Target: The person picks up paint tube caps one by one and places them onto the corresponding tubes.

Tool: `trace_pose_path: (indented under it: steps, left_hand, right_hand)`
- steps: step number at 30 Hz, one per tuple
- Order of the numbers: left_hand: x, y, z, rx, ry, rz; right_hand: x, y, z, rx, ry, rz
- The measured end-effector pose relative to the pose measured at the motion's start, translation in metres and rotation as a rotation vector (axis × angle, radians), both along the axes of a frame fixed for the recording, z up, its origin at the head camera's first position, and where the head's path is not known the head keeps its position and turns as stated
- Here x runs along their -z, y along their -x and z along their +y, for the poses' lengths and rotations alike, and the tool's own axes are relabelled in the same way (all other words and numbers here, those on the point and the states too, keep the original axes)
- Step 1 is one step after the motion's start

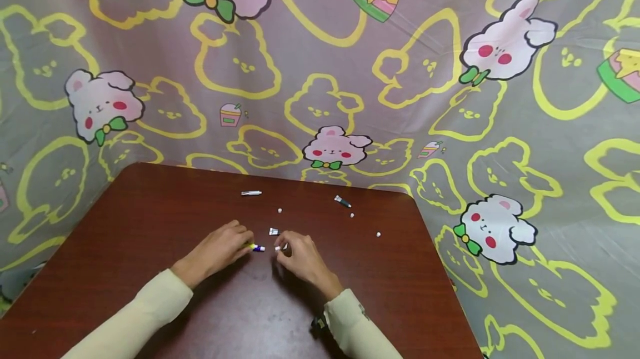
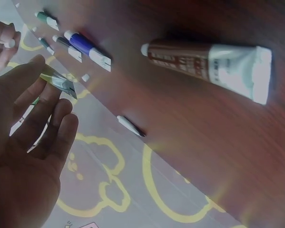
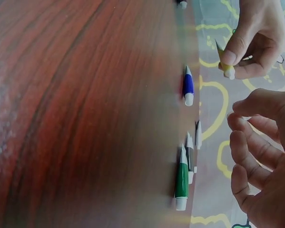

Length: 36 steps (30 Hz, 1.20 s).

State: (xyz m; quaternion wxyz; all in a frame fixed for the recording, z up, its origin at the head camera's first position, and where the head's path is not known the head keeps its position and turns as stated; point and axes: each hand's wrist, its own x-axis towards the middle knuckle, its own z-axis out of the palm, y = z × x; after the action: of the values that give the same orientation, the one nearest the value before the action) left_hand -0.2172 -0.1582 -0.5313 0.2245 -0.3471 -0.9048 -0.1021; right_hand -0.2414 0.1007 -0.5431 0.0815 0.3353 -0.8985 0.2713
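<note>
At the desk [image 1: 150, 220], pinching yellow tube [image 2: 60, 81] in left grip [image 1: 219, 249], white cap [image 2: 9, 43] in right grip [image 1: 303, 257]. Likely capping or uncapping; next, fit white cap or lay aside.

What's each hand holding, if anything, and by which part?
The left hand pinches a yellow-and-silver tube by its yellow part; the right hand seems to pinch a small white piece, perhaps a cap; exactly where is unclear.
</note>
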Motion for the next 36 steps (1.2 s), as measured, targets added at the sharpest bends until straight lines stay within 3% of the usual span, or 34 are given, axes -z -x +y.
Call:
trace_pose_path:
  steps: [18, 36]
  left_hand:
    - [-0.004, -0.004, 0.016, 0.03, -0.013, -0.001]
    - [-0.006, -0.005, 0.023, 0.054, -0.019, 0.008]
  right_hand:
    - [0.002, -0.003, -0.006, -0.012, 0.013, 0.026]
    - [0.006, -0.001, -0.011, -0.063, 0.124, -0.055]
